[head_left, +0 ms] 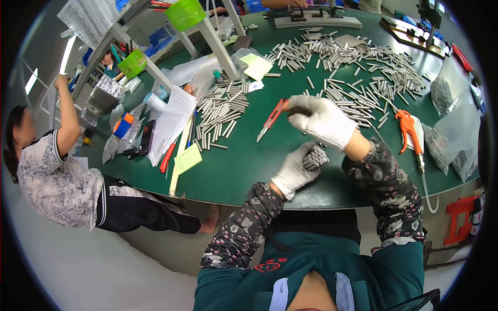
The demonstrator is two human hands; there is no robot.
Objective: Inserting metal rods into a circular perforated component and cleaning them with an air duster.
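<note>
In the left hand (pixel 294 171), fingers curled tight round a bundle of metal rods (pixel 315 157), approx a fistful gathered; just above it the right hand (pixel 322 120) pinches something small, can't tell what, w/ many loose rods (pixel 358 78) beyond, still ungathered.

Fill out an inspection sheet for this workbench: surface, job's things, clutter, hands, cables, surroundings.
Surface: green table, curved near edge, mostly covered toward the back.
Job's things: bundle of metal rods in the left hand; loose rods spread across the far half, another rod pile at left.
Clutter: red-handled cutter, orange air gun, yellow notes, papers, clear bags.
Hands: both in white gloves; left has a closed grip on the bundle; right hand raised, closed, contents unclear.
Cables: white hose hanging from the air gun.
Surroundings: seated person at left; green bins on a frame.
</note>
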